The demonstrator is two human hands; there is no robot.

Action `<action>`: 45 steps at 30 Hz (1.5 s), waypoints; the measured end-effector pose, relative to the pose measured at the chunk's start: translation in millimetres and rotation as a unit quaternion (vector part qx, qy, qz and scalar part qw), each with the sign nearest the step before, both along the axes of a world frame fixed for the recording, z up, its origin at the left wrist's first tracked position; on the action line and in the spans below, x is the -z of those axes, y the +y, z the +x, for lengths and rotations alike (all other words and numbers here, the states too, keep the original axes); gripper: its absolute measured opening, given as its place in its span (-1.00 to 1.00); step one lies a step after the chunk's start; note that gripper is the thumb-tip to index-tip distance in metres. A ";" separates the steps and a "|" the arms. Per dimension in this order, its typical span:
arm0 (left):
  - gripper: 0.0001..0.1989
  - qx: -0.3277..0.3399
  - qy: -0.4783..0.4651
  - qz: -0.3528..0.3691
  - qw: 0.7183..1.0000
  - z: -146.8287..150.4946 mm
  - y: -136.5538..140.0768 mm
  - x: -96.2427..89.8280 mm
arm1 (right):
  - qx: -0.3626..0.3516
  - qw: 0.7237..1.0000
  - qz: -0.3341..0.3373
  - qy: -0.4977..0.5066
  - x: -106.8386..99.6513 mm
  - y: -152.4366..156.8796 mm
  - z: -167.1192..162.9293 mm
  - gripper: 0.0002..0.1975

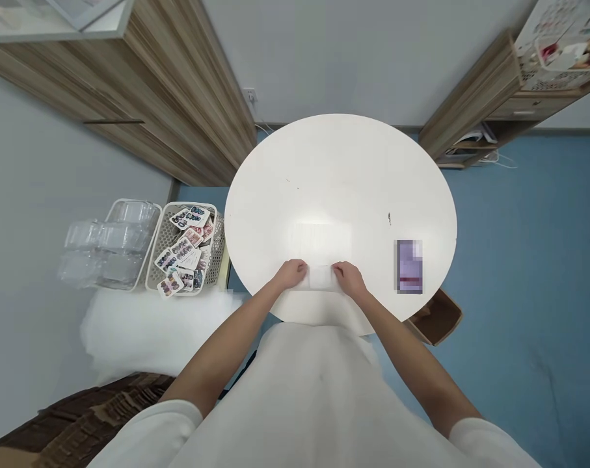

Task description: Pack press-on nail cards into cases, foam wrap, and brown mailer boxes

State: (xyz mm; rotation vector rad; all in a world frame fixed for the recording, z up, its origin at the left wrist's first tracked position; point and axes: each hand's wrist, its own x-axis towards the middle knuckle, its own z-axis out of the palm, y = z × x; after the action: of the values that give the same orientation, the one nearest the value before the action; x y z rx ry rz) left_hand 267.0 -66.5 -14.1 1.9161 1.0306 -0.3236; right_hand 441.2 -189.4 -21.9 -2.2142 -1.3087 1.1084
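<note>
Far half of surface (pixel 341 162) wide open, room to pass forward. Blurred purple object (pixel 410 268) blocks right side; open gap between it and right hand (pixel 350 278). Left side free to the edge; card basket (pixel 219 244) just beyond, cabinet (pixel 187 91) past far-left edge.

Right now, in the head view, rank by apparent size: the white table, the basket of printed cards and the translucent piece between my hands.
Largest to smallest:
White table
Basket of printed cards
Translucent piece, its edges faint
</note>
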 end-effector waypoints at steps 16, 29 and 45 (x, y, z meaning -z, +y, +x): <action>-0.65 0.209 -0.065 0.262 0.940 -2.5 -23.9 -6.0 | -0.233 0.943 0.099 -0.215 -6.7 -11.7 -22.6 -0.67; -0.37 0.239 -0.060 0.244 0.938 -2.7 -35.4 -12.7 | -0.189 0.962 0.043 -0.191 -18.6 -22.4 -43.2 -0.56; -0.64 0.110 -0.082 0.012 0.990 -10.3 -10.0 -29.7 | -0.189 0.980 0.023 -0.060 -38.1 2.6 -5.2 -0.70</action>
State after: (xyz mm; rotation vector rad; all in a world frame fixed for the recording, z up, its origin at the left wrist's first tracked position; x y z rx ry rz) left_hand 256.7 -76.5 15.6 2.0458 0.7203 -0.2721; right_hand 436.0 -186.8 16.2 -2.0775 -1.8450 1.0660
